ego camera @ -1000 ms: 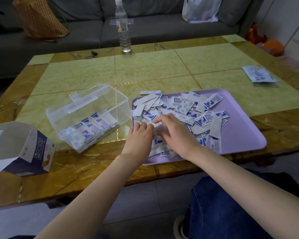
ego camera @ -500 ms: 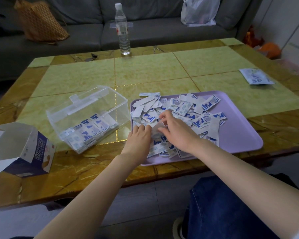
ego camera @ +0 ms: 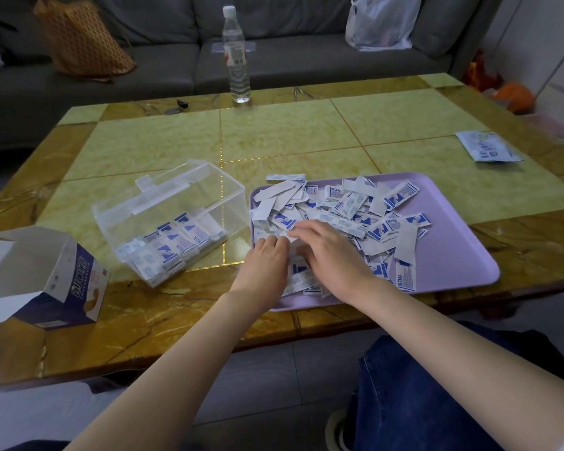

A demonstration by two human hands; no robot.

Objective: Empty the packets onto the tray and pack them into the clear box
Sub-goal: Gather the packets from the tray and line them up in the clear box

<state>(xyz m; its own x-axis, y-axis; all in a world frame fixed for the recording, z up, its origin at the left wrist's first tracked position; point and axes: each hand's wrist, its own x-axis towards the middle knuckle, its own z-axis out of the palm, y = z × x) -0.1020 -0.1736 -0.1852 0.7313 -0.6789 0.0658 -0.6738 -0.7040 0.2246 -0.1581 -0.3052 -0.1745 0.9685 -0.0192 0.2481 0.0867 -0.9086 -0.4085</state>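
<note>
Room: grey sofa (ego camera: 163, 70) behind a green and amber tiled bench (ego camera: 290, 131); grey floor below.
Tray: lilac tray (ego camera: 453, 255) lies flat at the bench's near edge, right of centre; its right part is bare.
Packets: loose heap of white and blue packets (ego camera: 349, 203) covers the left and middle of the tray, some face down, many overlapping.
Stray packet: one stray packet (ego camera: 286, 177) lies at the tray's far left corner, partly over the rim.
Clear box: clear box (ego camera: 176, 203) sits tilted on the bench just left of the tray.
Boxed packets: rows of boxed packets (ego camera: 176, 242) are stacked along the box's low near side.
Left grip: left grip (ego camera: 267, 260) is over the tray's near left corner, fingers bent down onto the packets; cannot tell if it pinches any.
Right grip: right grip (ego camera: 334, 252) lies palm down on the heap, fingers fairly straight and pointing left, pressing on packets, nothing clasped; fingertips close to the left grip.
Carton: opened white and blue carton (ego camera: 62, 275) at the bench's near left, flaps up.
Bottle: water bottle (ego camera: 236, 60) upright at the far edge.
Pouch: flat printed pouch (ego camera: 487, 146) at the far right, well apart from the tray.
Sofa items: brown patterned bag (ego camera: 82, 40) left, white plastic bag (ego camera: 381, 21) right.
Person: bare forearms, blue jeans (ego camera: 420, 385).
</note>
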